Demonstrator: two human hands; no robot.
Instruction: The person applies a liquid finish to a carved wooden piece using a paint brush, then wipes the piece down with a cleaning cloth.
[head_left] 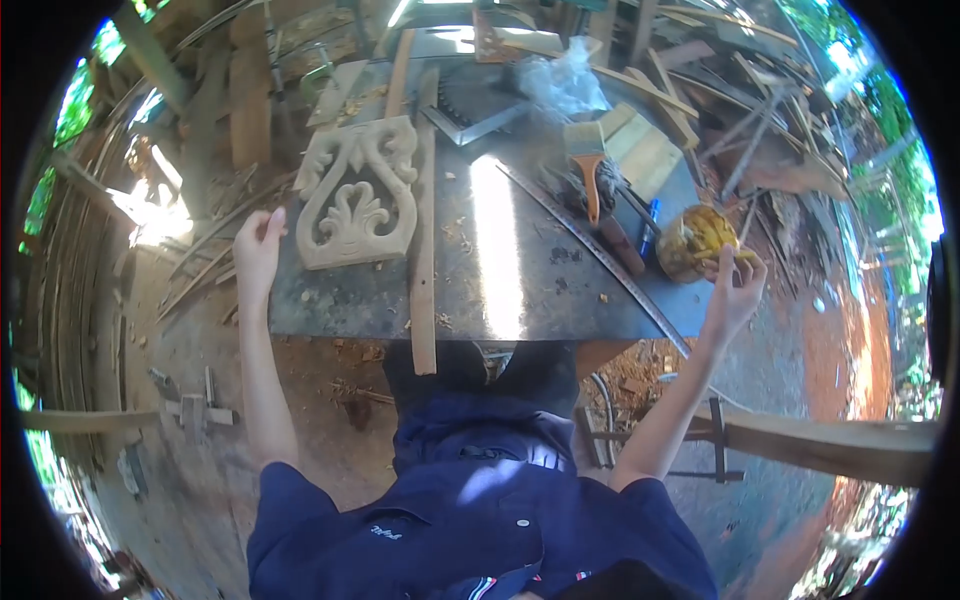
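A carved wooden panel (357, 195) with scrollwork lies on the left part of the dark worktable (350, 305). My left hand (262, 240) hangs just left of the panel, its fingers bent and drawn together; whether anything small is between them cannot be made out. On the table's right side stands a round jar (680, 258) with yellow-brown stuff at its mouth. My right hand (735, 275) is at the jar's right edge, fingers closed on something yellow at its rim. A brush (588, 160) with an orange handle rests behind the jar, near a blue marker (650, 225).
A long wooden strip (424, 230) lies beside the panel and sticks out over the front edge. A metal ruler (600, 262) runs diagonally on the right. Behind are a metal square (475, 128), a plastic bag (565, 82) and boards (640, 150). Wood scraps surround the table.
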